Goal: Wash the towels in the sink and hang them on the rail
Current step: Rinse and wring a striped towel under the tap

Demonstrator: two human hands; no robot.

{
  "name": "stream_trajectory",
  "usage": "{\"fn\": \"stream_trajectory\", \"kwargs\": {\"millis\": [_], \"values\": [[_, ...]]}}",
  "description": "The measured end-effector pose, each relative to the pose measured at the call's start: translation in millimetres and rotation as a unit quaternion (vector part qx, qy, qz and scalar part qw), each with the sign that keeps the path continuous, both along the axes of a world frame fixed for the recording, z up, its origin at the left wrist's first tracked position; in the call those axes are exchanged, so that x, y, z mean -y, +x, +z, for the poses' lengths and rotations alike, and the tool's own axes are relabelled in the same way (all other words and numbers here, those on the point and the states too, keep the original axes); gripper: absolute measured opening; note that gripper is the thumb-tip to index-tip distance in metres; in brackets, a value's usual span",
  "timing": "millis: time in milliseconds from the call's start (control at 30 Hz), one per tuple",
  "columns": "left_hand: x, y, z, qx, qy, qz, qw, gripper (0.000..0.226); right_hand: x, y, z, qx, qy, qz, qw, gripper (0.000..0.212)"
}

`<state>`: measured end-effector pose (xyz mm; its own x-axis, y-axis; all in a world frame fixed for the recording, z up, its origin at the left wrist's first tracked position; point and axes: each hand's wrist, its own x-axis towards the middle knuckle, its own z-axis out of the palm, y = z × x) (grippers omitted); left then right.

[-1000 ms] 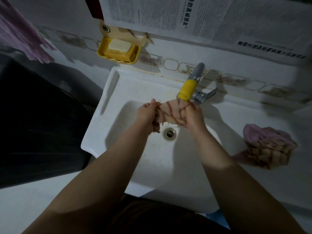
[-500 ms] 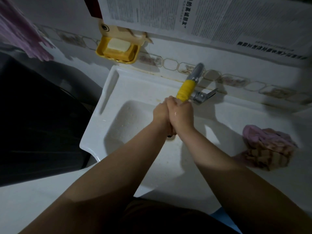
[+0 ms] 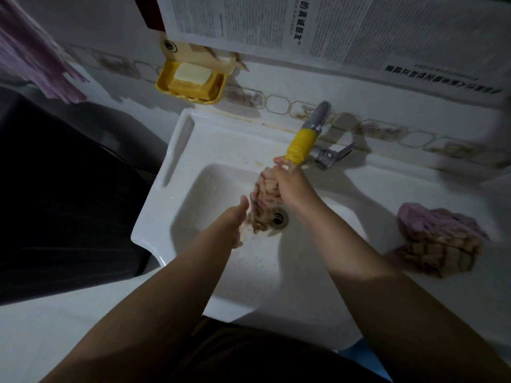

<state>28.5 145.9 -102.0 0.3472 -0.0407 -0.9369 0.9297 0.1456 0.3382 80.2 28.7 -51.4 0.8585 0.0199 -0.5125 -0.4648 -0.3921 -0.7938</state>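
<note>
A wet, bunched pinkish striped towel (image 3: 262,200) hangs over the white sink (image 3: 177,150), just left of the drain (image 3: 278,218). My right hand (image 3: 290,183) grips its upper end right under the tap's yellow spout (image 3: 301,146). My left hand (image 3: 235,217) holds its lower end down in the basin, thumb raised. A second crumpled pink and tan towel (image 3: 439,241) lies on the counter right of the sink. A purple towel (image 3: 36,59) hangs at the upper left; its rail is out of view.
A yellow soap dish (image 3: 190,81) with a pale bar is fixed to the tiled wall above the sink. Newspaper (image 3: 331,29) covers the wall higher up. A dark object (image 3: 55,189) stands left of the sink. The tap lever (image 3: 336,154) points right.
My hands, pressed together under the spout half a second ago, have drawn apart. The right stays high by the spout, the left has dropped into the basin, and the towel is stretched between them.
</note>
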Motion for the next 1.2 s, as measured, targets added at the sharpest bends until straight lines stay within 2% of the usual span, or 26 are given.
{"fn": "stream_trajectory", "kwargs": {"millis": [33, 100, 133, 167, 233, 300, 333, 400, 467, 533, 567, 600, 667, 700, 733, 767, 833, 933, 1000, 1100, 1133, 1200], "values": [[0, 0, -1, -0.019, -0.058, 0.043, 0.997, 0.083, 0, -7, 2, 0.002, 0.008, 0.011, 1.000, 0.035], [-3, 5, 1, 0.001, -0.204, 0.145, 0.968, 0.092, 0, -27, 7, -0.005, 0.044, 0.066, 0.997, 0.021], [-3, 8, 6, 0.019, -0.245, 0.164, 0.955, 0.088, 1, -38, 10, -0.020, 0.065, 0.095, 0.993, 0.010], [-3, 12, 8, 0.036, -0.249, 0.166, 0.953, 0.077, 4, -47, 9, -0.040, 0.090, 0.117, 0.988, 0.006], [-1, 21, 12, 0.078, -0.205, 0.113, 0.969, 0.041, 13, -63, 3, -0.078, 0.126, 0.146, 0.978, 0.010], [1, 24, 13, 0.104, -0.130, 0.067, 0.984, 0.013, 24, -69, -9, -0.109, 0.161, 0.067, 0.979, 0.017], [0, 25, 14, 0.116, -0.096, 0.057, 0.987, 0.010, 31, -69, -17, -0.103, 0.155, 0.001, 0.983, 0.022], [-1, 26, 20, 0.148, -0.074, 0.041, 0.985, 0.013, 45, -65, -33, -0.022, 0.044, -0.042, 0.998, 0.042], [-1, 26, 31, 0.178, -0.086, 0.003, 0.980, 0.014, 52, -53, -46, 0.060, -0.072, 0.052, 0.994, 0.072], [1, 28, 44, 0.202, -0.108, -0.040, 0.972, 0.013, 48, -42, -57, 0.080, -0.116, 0.110, 0.984, 0.095], [2, 29, 50, 0.213, -0.115, -0.054, 0.969, 0.013, 45, -35, -63, 0.064, -0.104, 0.108, 0.987, 0.094], [3, 29, 53, 0.225, -0.111, -0.064, 0.966, 0.013, 43, -31, -67, 0.051, -0.073, 0.085, 0.992, 0.083], [-1, 30, 52, 0.246, -0.060, -0.075, 0.965, 0.015, 37, -27, -55, 0.026, 0.007, 0.028, 0.999, 0.039], [-5, 30, 50, 0.252, -0.020, -0.077, 0.964, 0.018, 37, -25, -48, 0.005, -0.001, 0.016, 1.000, 0.022], [-8, 29, 46, 0.253, 0.022, -0.076, 0.964, 0.021, 39, -22, -46, -0.013, -0.003, 0.005, 1.000, 0.015], [-9, 27, 41, 0.252, 0.063, -0.072, 0.963, 0.024, 40, -19, -44, -0.034, 0.019, -0.017, 0.999, 0.016], [-5, 24, 32, 0.232, 0.100, -0.041, 0.967, 0.031, 34, -18, -33, -0.060, 0.140, -0.074, 0.985, 0.030], [7, 22, 27, 0.188, 0.035, 0.031, 0.981, 0.037, 14, -23, -13, -0.062, 0.318, -0.131, 0.937, 0.047], [16, 19, 34, 0.162, -0.033, 0.057, 0.985, 0.040, 4, -29, -7, -0.031, 0.353, -0.107, 0.929, 0.051], [26, 17, 45, 0.147, -0.172, 0.101, 0.969, 0.032, 4, -33, -5, 0.104, 0.207, 0.051, 0.971, 0.055], [26, 20, 46, 0.139, -0.193, 0.106, 0.965, 0.032, 5, -34, -6, 0.150, 0.159, 0.110, 0.970, 0.054], [23, 24, 56, 0.130, -0.203, 0.098, 0.966, 0.035, 9, -33, -10, 0.202, 0.135, 0.167, 0.956, 0.054]]}}
